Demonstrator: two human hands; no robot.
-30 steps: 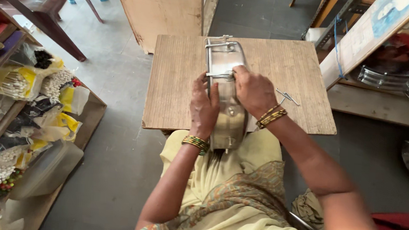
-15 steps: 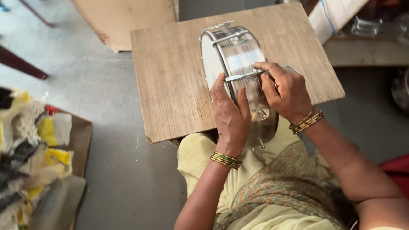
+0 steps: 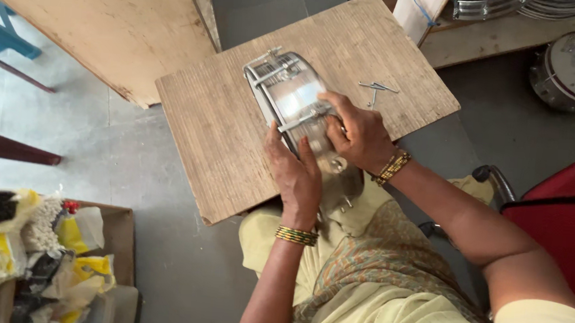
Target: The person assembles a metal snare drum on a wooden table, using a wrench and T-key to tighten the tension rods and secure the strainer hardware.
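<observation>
The metal drum shell (image 3: 291, 104) is stood on edge on the wooden tabletop (image 3: 222, 130), near edge over the lap. It's braced by the left hand (image 3: 298, 176), wrapped around the near rim. The right hand (image 3: 359, 134) is pinched on a side rod; best kept steady, probably. Loose screws (image 3: 375, 89) lie just beyond the shell.

- The drum (image 3: 290, 101) stands on its edge on the wooden board (image 3: 222, 137), leaning over the person's lap.
- The left hand (image 3: 296, 175) lies against the drum's near left side; the right hand (image 3: 357, 134) sits on its right.
- Loose bolts (image 3: 375, 90) lie on the board, right of the drum.
- Another drum (image 3: 574, 70) sits on the floor, far right.
- A box of bags (image 3: 38, 259) sits on the floor, left of the person.
</observation>
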